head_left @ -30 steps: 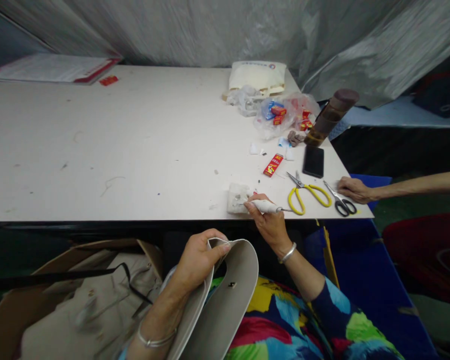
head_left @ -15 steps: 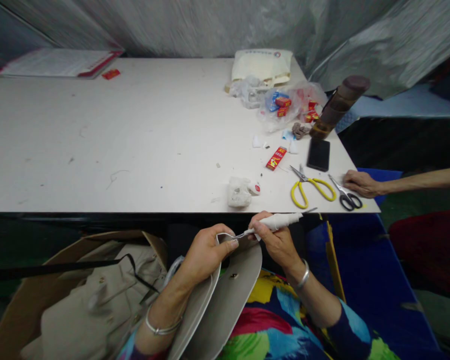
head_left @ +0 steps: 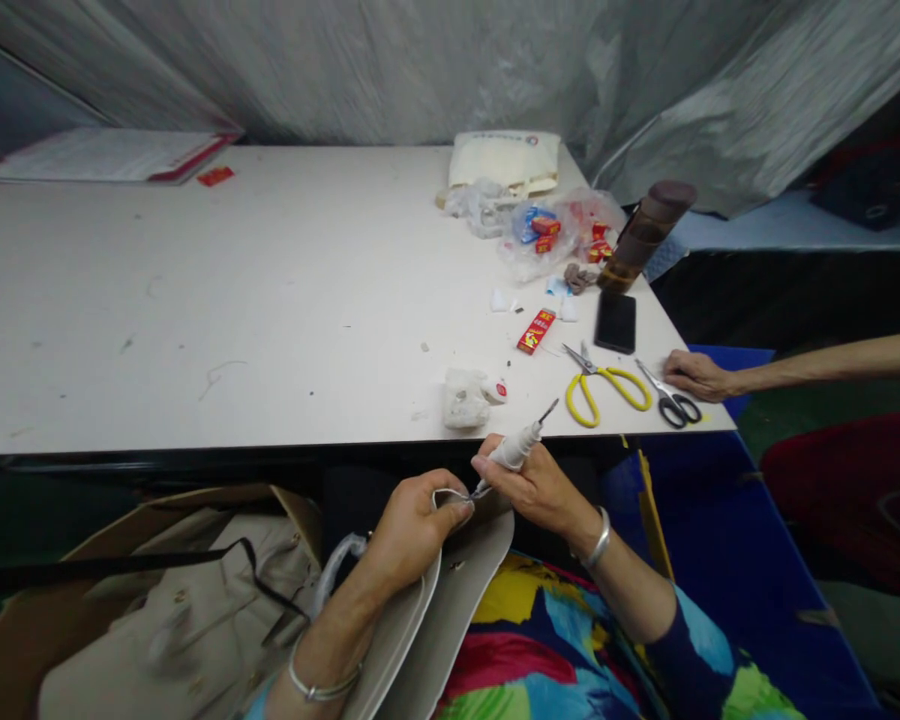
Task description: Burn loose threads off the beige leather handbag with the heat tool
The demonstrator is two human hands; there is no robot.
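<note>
My left hand [head_left: 412,530] pinches the upper edge of a beige bag [head_left: 461,605], thumb on top. The bag lies open across my lap, with a small metal snap on its inner face. My right hand [head_left: 546,488] is closed around a pointed tool with a white-wrapped handle [head_left: 515,448]. One thin metal end of the tool meets the bag's edge by my left thumb; whether it pierces the material I cannot tell. From the other end a metal spike points up towards the table. A crumpled white lump [head_left: 465,398] sits near the table edge, just beyond my hands.
On the white table [head_left: 270,300] lie yellow-handled scissors [head_left: 607,384], black-handled scissors [head_left: 669,398], a phone [head_left: 616,322], a red box [head_left: 536,331] and a bottle [head_left: 649,235]. Another person's hand [head_left: 697,375] rests at the right corner. Left of me, a carton [head_left: 285,500] holds beige bags.
My right hand has tilted the tool more steeply, its spike now pointing up and its lower tip down at the bag's edge. My left hand keeps its pinch. The view has shifted slightly.
</note>
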